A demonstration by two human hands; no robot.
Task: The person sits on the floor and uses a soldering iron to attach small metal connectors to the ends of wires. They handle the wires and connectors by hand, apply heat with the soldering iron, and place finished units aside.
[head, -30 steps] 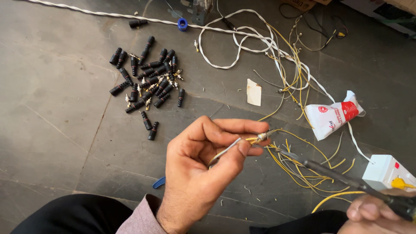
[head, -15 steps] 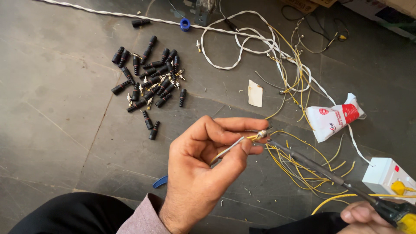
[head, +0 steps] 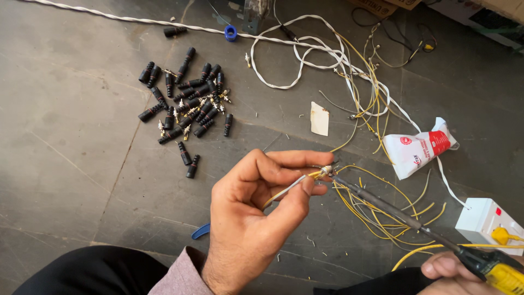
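My left hand (head: 256, 218) pinches a thin yellow-and-white wire (head: 286, 190) with a small metal connector (head: 326, 171) at its end, between thumb and fingers. My right hand (head: 456, 273), at the bottom right corner, grips a soldering iron (head: 415, 221) by its black-and-yellow handle. The iron's dark shaft runs up and left, and its tip touches the metal connector. Both hands are above a grey stone floor.
A pile of black plug sleeves and metal connector parts (head: 185, 104) lies at the upper left. Tangled white and yellow wires (head: 363, 93) spread at the upper right. A white-and-red pouch (head: 417, 147), a white socket box (head: 486, 221) and a paper scrap (head: 320, 118) lie nearby.
The soldering iron's tip has stayed at the connector; my right hand has shifted slightly at the frame's lower right. My left hand holds the wire as before.
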